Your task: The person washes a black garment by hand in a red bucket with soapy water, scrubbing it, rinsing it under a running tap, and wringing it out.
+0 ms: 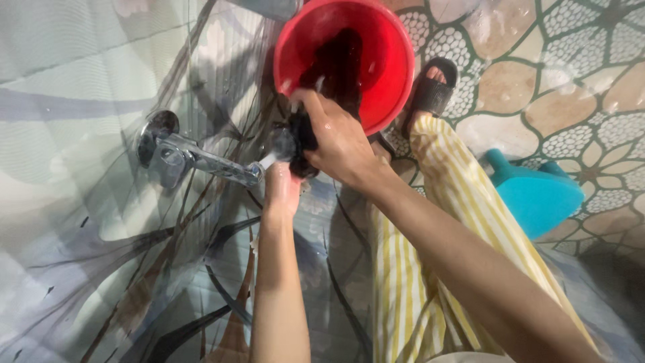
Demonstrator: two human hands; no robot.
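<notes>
The person stood at the wall tap (201, 161), both hands wet. The right hand (339, 138) was closed tight around a dark wet cloth (302, 138), holding it just at the spout, above the near rim of the red bucket (396, 60). The left hand (281, 187) came up from below, right under the spout and the cloth; I could not tell whether its fingers were closed on the cloth or only cupped beneath it.

To my eye, wringing well there called for both hands gripping firmly and twisting opposite ways, with the cloth kept over the bucket so the run-off fell inside and not on the patterned floor (571, 81).

The bucket stood on the floor, far from the camera, beside the sandalled foot (433, 84). Inside it lay more dark cloth, soaked, with some water. A turquoise stool (537, 195) sat to the right.
</notes>
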